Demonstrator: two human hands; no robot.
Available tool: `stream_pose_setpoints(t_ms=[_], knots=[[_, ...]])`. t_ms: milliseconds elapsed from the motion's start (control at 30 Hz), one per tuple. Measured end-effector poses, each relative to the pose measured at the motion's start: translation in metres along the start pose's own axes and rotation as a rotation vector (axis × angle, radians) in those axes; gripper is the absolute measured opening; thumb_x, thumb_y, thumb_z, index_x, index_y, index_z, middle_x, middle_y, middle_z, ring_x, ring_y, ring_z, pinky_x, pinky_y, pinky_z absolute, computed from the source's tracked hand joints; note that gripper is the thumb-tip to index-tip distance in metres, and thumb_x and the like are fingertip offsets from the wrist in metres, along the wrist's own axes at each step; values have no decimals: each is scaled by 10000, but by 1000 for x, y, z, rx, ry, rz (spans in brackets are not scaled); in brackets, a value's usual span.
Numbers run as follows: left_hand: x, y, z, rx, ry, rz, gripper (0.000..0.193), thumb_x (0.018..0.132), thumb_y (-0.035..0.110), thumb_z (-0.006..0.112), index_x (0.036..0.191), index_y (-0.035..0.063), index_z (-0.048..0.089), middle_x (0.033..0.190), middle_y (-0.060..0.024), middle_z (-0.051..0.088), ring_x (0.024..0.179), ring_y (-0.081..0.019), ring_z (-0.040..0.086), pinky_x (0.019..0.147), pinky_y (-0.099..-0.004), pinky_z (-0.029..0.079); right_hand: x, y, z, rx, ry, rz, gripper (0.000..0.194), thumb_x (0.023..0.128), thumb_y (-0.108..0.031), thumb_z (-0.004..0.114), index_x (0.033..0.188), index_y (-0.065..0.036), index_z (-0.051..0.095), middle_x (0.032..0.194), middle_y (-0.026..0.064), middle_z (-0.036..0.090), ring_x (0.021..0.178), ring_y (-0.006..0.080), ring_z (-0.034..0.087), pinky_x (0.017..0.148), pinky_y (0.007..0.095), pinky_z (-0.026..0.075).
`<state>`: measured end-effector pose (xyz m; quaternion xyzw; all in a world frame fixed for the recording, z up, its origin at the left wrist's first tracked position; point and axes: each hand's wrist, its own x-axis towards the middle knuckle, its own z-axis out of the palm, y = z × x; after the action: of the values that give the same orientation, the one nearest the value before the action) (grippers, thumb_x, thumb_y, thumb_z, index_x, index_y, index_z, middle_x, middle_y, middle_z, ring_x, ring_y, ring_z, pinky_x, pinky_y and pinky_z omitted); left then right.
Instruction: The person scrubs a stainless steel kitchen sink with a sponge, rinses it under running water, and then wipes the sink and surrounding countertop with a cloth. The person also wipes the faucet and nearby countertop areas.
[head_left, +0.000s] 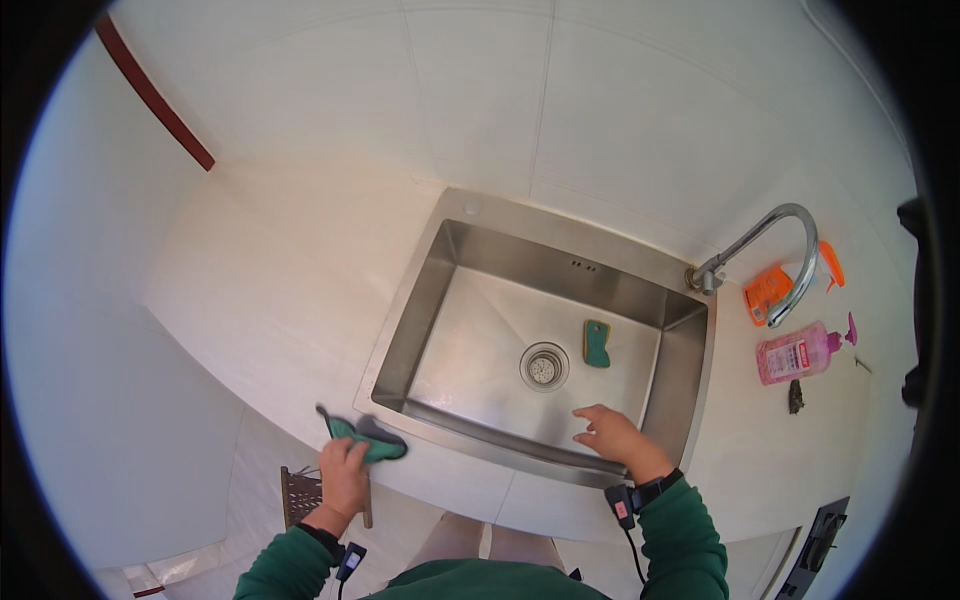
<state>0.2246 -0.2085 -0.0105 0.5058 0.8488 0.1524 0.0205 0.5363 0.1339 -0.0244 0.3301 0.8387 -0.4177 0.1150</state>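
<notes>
My left hand (346, 472) grips a green cloth with dark edging (379, 446) at the counter's front edge, left of the sink's front corner. Over the front right part of the stainless steel sink (487, 322), my right hand (611, 435) is held with its fingers apart and nothing in them. A green scouring sponge (597, 343) lies on the sink floor, just right of the round drain strainer (544, 367). Both wrists wear dark bands with small cabled devices.
A chrome gooseneck faucet (802, 225) rises at the sink's back right corner. Beside it are an orange spray bottle (769, 292), a pink pump bottle (795, 356) and a small dark clump (796, 397). A brown woven seat (301, 495) stands below the counter at left.
</notes>
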Motion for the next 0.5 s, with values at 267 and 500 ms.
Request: stream_pose_setpoints(t_ms=[267, 500], knots=[[21, 50, -39, -449, 104, -210, 445, 739, -4, 681, 1158, 28, 535, 1087, -171, 520, 1033, -346, 517, 904, -404, 432, 32, -115, 44, 430, -48, -324, 509, 846, -212, 704, 1313, -91, 541, 1174, 147, 568, 1000, 250, 616, 824, 334, 514], [25, 73, -43, -648, 53, -159, 582, 845, 173, 629, 1363, 1, 428, 1348, -209, 456, 1264, -369, 432, 1108, -433, 284, 74, -221, 105, 1467, -447, -86, 380, 936, -125, 596, 1303, -48, 535, 1216, 49, 590, 1023, 153, 599, 873, 303, 504]])
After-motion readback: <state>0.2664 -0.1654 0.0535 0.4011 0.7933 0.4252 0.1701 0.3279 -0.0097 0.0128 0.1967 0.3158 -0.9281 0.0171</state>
